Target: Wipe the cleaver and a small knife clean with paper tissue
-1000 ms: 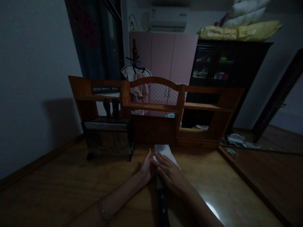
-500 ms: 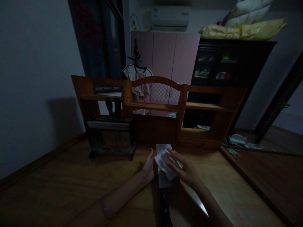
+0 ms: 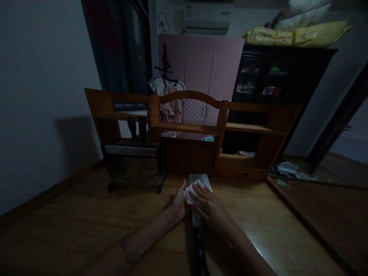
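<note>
A cleaver [image 3: 199,180] lies flat on the wooden table [image 3: 86,214], its wide blade pointing away from me and its dark handle [image 3: 200,249] toward me. My right hand [image 3: 209,207] lies flat on the blade with fingers stretched out, pressing a white tissue [image 3: 189,190] against it. My left hand [image 3: 179,199] rests on the table at the blade's left edge, fingers together, touching the tissue.
A dark knife block [image 3: 132,161] stands at the back left of the table. Behind it runs a wooden shelf unit [image 3: 189,130]. A pink wardrobe [image 3: 201,65] and a dark cabinet [image 3: 267,80] stand further back. The room is dim.
My right hand lifted the tissue off the blade half a second ago and has now pressed it flat on the blade again, further up. The left hand has barely moved.
</note>
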A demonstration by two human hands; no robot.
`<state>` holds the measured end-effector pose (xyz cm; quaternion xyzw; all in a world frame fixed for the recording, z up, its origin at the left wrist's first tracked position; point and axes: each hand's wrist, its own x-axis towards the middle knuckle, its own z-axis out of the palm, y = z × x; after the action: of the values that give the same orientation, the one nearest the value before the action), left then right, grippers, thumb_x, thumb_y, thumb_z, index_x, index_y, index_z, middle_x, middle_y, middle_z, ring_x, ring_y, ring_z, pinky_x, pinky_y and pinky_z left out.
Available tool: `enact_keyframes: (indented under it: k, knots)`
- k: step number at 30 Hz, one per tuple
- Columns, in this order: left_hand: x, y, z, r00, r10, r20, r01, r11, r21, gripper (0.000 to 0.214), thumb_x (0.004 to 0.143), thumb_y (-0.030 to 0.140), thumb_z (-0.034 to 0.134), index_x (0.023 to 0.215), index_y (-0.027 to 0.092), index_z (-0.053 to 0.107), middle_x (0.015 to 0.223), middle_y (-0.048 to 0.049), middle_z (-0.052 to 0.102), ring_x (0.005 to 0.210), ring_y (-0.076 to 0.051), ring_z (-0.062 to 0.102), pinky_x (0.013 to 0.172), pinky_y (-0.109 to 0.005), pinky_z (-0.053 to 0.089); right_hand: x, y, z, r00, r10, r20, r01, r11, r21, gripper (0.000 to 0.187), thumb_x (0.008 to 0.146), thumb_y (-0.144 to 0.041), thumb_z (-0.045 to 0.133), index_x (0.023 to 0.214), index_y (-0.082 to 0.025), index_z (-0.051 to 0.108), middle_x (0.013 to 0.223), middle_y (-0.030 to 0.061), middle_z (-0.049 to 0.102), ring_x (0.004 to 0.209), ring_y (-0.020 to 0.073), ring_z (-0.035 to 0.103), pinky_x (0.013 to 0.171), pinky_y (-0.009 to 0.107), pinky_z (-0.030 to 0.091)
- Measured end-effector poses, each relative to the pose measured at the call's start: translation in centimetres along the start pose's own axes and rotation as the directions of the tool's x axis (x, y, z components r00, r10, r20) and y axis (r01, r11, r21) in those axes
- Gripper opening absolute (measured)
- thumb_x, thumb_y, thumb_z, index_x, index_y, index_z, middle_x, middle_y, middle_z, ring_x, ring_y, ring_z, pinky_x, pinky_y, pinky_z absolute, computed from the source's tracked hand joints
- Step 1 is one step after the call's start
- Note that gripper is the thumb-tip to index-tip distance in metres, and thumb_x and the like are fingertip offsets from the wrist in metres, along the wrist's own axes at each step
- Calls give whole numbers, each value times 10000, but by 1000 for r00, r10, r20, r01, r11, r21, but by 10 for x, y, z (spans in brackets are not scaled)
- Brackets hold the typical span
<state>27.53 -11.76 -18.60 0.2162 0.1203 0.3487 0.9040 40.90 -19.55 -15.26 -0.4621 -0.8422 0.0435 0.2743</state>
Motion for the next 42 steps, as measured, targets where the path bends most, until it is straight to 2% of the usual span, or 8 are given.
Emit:
enact_keyframes:
  k: [4,12,16,19,25,31,37,42]
  knots:
    - [4,1,0,996,16,-87,-17,1000,-8,583,863,584,445,1062,70,634,968,-147,700,924,-261,656,937,-378,431,4,13,4,999,21,-30,-20,999,48,425,974,-293,369,1399,-280,385,1451,28,396,1380,231,254,1133,486,261]
    - [-6,-2,14,996,36,85,-52,979,197,480,895,455,482,1196,97,591,1090,-128,667,989,-248,624,894,-316,442,-5,54,9,972,186,-142,-171,979,110,449,953,-223,363,1399,-276,384,1474,35,340,1360,220,299,1113,459,302]
    - [-8,-7,9,999,11,45,-31,878,478,471,729,232,719,1172,124,602,1038,-117,675,811,-216,650,700,-277,478,-8,57,9,953,249,-171,-217,958,186,444,976,-329,341,1416,-274,347,1489,36,309,1373,201,271,1127,453,270]
    - [-7,-9,5,995,40,91,-85,823,562,597,599,61,761,1166,152,595,1083,-111,654,899,-224,635,727,-266,471,-7,51,7,958,258,-129,-228,951,207,468,981,-406,313,1431,-281,302,1514,20,249,1400,181,190,1152,453,193]
    - [-3,-12,-1,991,50,124,-112,813,571,546,583,-11,690,1105,133,624,1075,-102,648,960,-234,601,801,-285,437,3,36,7,989,149,-27,-145,983,110,468,998,-403,221,1456,-330,164,1538,-15,175,1421,174,86,1150,507,62]
    - [-1,-13,-2,991,36,128,-99,842,530,698,551,-59,645,1203,174,565,1089,-84,642,938,-215,605,753,-258,442,2,46,16,969,238,-66,-234,971,55,498,989,-436,227,1463,-293,173,1530,19,205,1418,191,101,1145,520,77]
    - [0,-13,4,995,96,-25,-74,885,460,538,551,-50,539,1040,153,637,831,-28,678,700,-144,615,627,-216,431,-1,56,20,964,251,-91,-231,954,190,497,985,-457,225,1450,-282,228,1530,14,193,1415,182,90,1154,489,131]
    - [2,-7,10,967,177,-180,-134,964,230,224,772,201,554,934,90,662,817,-76,706,721,-173,647,769,-270,478,-2,51,18,962,264,-65,-243,944,225,501,986,-448,225,1430,-234,313,1505,59,265,1404,216,155,1152,498,158]
